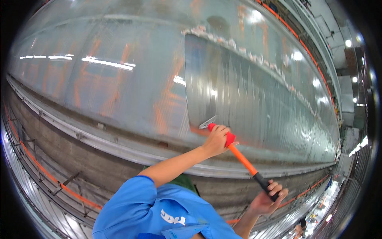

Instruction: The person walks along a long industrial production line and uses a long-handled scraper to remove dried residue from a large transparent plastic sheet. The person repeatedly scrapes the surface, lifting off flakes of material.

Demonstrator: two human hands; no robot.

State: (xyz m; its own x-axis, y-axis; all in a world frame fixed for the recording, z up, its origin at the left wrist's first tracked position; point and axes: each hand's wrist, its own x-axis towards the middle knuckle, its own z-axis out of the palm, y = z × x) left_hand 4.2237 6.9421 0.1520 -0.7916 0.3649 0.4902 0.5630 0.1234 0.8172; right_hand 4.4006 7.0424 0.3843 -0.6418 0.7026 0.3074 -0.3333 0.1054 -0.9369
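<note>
A long scraper (242,159) with a metal head, red neck and orange shaft with a black grip slants across the lower middle. Its head sits at a wide, glossy grey metal surface (143,79), by the lower left corner of a darker streaked panel (238,95); whether the blade touches it is unclear. My left hand (217,140) is closed round the red neck, just behind the head. Lower right, my right hand (270,199) grips the black end of the handle. A pale, lumpy seam (258,59) runs along the panel's upper edge.
A metal rail (107,144) and dark grey ledge run below the surface. Orange pipes (47,173) and railings curve along the lower left, with another orange line along the top right. Ceiling lights line the right side. Small figures of people (300,227) show at the far lower right.
</note>
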